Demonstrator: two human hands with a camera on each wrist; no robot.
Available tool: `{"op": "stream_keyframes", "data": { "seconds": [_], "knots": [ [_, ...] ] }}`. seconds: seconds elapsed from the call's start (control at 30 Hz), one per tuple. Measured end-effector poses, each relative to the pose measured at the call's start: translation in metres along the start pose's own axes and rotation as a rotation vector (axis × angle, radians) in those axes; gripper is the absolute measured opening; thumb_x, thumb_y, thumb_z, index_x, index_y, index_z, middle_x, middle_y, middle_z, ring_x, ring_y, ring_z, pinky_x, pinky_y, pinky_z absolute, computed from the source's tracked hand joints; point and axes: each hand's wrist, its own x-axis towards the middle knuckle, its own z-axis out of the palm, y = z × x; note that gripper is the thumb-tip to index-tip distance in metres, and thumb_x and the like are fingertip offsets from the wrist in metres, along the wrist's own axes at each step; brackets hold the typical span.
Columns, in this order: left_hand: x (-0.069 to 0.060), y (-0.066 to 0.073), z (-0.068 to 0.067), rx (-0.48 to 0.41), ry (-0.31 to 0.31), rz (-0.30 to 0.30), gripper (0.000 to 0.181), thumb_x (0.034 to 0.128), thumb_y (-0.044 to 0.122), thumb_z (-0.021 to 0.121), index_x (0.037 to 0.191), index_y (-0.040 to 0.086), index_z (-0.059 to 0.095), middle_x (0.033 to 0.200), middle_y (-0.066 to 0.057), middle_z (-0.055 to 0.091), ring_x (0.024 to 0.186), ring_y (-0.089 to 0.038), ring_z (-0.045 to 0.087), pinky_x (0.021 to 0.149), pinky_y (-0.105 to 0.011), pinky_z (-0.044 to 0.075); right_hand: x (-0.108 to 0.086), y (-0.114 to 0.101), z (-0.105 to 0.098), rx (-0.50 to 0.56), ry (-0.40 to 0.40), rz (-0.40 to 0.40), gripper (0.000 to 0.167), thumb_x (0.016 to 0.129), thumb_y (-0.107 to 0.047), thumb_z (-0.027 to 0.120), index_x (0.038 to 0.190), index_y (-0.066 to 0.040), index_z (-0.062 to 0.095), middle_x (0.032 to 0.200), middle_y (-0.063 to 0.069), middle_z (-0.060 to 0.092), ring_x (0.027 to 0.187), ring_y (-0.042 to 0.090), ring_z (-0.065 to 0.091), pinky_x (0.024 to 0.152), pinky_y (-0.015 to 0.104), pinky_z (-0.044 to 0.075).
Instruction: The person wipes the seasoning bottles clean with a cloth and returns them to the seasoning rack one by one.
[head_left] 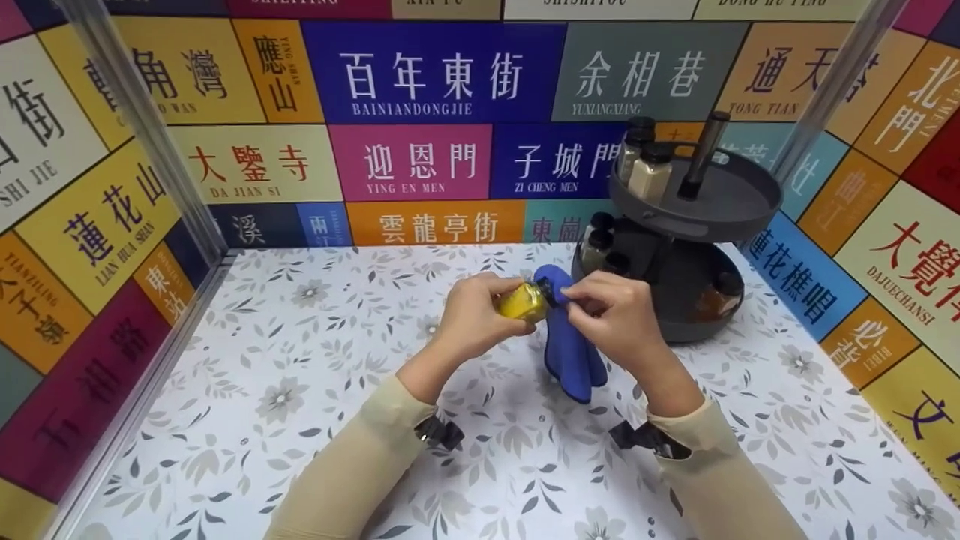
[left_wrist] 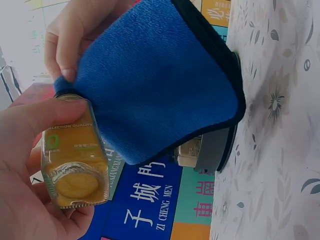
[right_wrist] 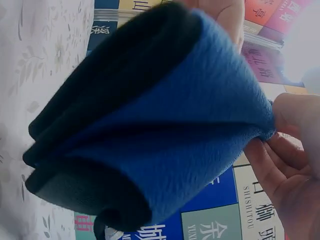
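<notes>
My left hand (head_left: 480,311) grips a small glass jar (head_left: 523,301) of yellow contents, tilted with its black cap (head_left: 546,291) toward the right hand. In the left wrist view the jar (left_wrist: 75,150) shows its base and a printed label. My right hand (head_left: 616,311) pinches a blue cloth (head_left: 566,345) with thumb and fingers, right at the jar's cap. From that pinch the cloth hangs in folds, its dark edging showing in the right wrist view, where the cloth (right_wrist: 200,110) hides the jar.
A dark two-tier round rack (head_left: 739,199) stands at the back right, close behind the right hand. Black-capped jars (head_left: 651,176) stand on its upper tier, and more, including a reddish one (head_left: 721,296), on the lower. Sign-covered panels enclose the flower-patterned table (head_left: 285,330).
</notes>
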Motion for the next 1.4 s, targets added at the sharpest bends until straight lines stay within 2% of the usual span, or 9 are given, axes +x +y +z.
{"op": "stream_keyframes", "data": {
  "seconds": [0.2, 0.4, 0.53, 0.7, 0.77, 0.87, 1.03, 1.13, 1.4],
  "knots": [
    [0.0, 0.002, -0.004, 0.105, -0.058, 0.026, 0.058, 0.0716, 0.02, 0.097, 0.127, 0.018, 0.08, 0.102, -0.001, 0.074, 0.087, -0.017, 0.064, 0.08, -0.032, 0.056, -0.001, -0.002, 0.008, -0.024, 0.064, -0.028, 0.024, 0.081, 0.01, 0.077, 0.093, -0.009, 0.086, 0.086, 0.005, 0.081, 0.067, 0.014, 0.066, 0.064, 0.016, 0.05],
    [-0.001, 0.003, -0.01, 0.166, -0.073, 0.097, 0.062, 0.0684, 0.024, 0.099, 0.127, 0.021, 0.08, 0.1, 0.001, 0.077, 0.087, -0.017, 0.066, 0.082, -0.035, 0.054, -0.001, -0.002, 0.008, -0.018, 0.053, 0.059, 0.021, 0.086, 0.007, 0.078, 0.097, -0.009, 0.086, 0.088, 0.007, 0.081, 0.068, 0.01, 0.063, 0.064, 0.013, 0.047],
    [-0.001, 0.003, -0.013, 0.111, -0.1, 0.102, 0.06, 0.0683, 0.024, 0.099, 0.125, 0.023, 0.081, 0.104, 0.002, 0.079, 0.087, -0.014, 0.068, 0.082, -0.033, 0.055, 0.0, -0.002, 0.002, 0.057, -0.012, 0.201, 0.019, 0.087, 0.006, 0.078, 0.094, -0.009, 0.086, 0.087, 0.007, 0.081, 0.07, 0.003, 0.068, 0.065, 0.011, 0.053],
    [-0.001, 0.003, -0.018, -0.054, -0.092, -0.012, 0.06, 0.0691, 0.024, 0.098, 0.127, 0.023, 0.08, 0.114, 0.003, 0.08, 0.091, -0.015, 0.07, 0.082, -0.031, 0.06, 0.002, -0.007, -0.004, 0.155, -0.05, 0.344, 0.022, 0.084, 0.01, 0.077, 0.091, -0.008, 0.085, 0.087, 0.011, 0.081, 0.072, 0.0, 0.073, 0.066, 0.015, 0.06],
    [-0.001, 0.003, -0.02, -0.097, -0.071, -0.057, 0.06, 0.0696, 0.025, 0.097, 0.127, 0.022, 0.08, 0.116, 0.002, 0.08, 0.092, -0.016, 0.07, 0.083, -0.032, 0.061, 0.002, -0.01, -0.004, 0.146, -0.061, 0.331, 0.02, 0.084, 0.009, 0.077, 0.091, -0.008, 0.085, 0.086, 0.012, 0.08, 0.07, 0.002, 0.073, 0.066, 0.015, 0.059],
    [-0.002, 0.003, -0.019, -0.087, -0.045, -0.066, 0.061, 0.0701, 0.025, 0.097, 0.128, 0.02, 0.079, 0.116, 0.0, 0.08, 0.092, -0.017, 0.07, 0.083, -0.032, 0.062, 0.002, -0.014, -0.004, 0.07, -0.073, 0.224, 0.017, 0.084, 0.007, 0.077, 0.091, -0.007, 0.085, 0.083, 0.009, 0.079, 0.068, 0.005, 0.07, 0.064, 0.014, 0.058],
    [-0.001, -0.001, -0.009, 0.069, -0.027, 0.024, 0.059, 0.0689, 0.026, 0.098, 0.125, 0.02, 0.081, 0.107, 0.001, 0.078, 0.086, -0.015, 0.068, 0.079, -0.032, 0.057, 0.003, -0.017, -0.001, -0.059, -0.076, -0.02, 0.018, 0.08, 0.007, 0.078, 0.089, -0.007, 0.084, 0.079, 0.004, 0.075, 0.065, 0.01, 0.065, 0.062, 0.016, 0.054],
    [0.0, -0.003, -0.001, 0.145, -0.041, 0.069, 0.055, 0.0692, 0.027, 0.098, 0.121, 0.022, 0.082, 0.098, 0.001, 0.075, 0.083, -0.015, 0.065, 0.076, -0.033, 0.053, 0.004, -0.018, 0.002, -0.089, -0.073, -0.099, 0.018, 0.08, 0.006, 0.078, 0.089, -0.008, 0.084, 0.078, 0.004, 0.074, 0.064, 0.013, 0.062, 0.061, 0.021, 0.051],
    [0.0, -0.002, 0.007, 0.181, -0.074, 0.112, 0.056, 0.0698, 0.026, 0.098, 0.123, 0.024, 0.082, 0.099, 0.002, 0.077, 0.086, -0.016, 0.068, 0.079, -0.037, 0.053, 0.0, -0.001, 0.002, -0.089, -0.007, -0.016, 0.016, 0.086, 0.004, 0.076, 0.094, -0.007, 0.084, 0.084, 0.006, 0.078, 0.068, 0.013, 0.063, 0.065, 0.016, 0.047]
  ]
}}
